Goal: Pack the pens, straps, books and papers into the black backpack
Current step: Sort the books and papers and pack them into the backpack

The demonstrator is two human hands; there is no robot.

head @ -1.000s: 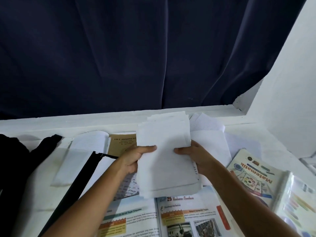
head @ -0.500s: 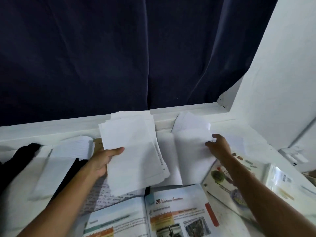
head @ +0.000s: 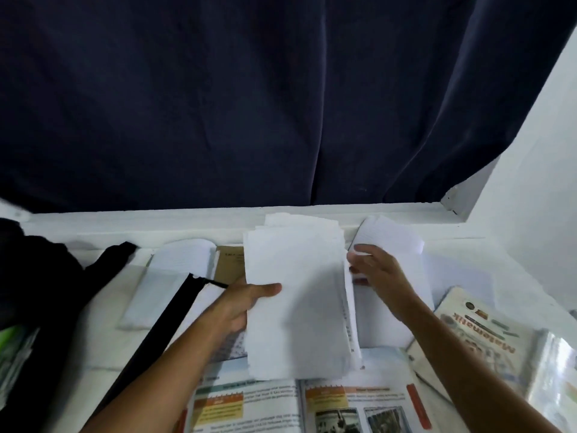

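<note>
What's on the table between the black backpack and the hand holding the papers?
In the head view, between the black backpack and the left hand gripping the stack of papers lie an open lined notebook and a black strap.

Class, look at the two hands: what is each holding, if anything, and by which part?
The left hand holds the stack of white papers by its left edge, thumb on top. The right hand is at the stack's right edge; whether it grips anything cannot be told.
</note>
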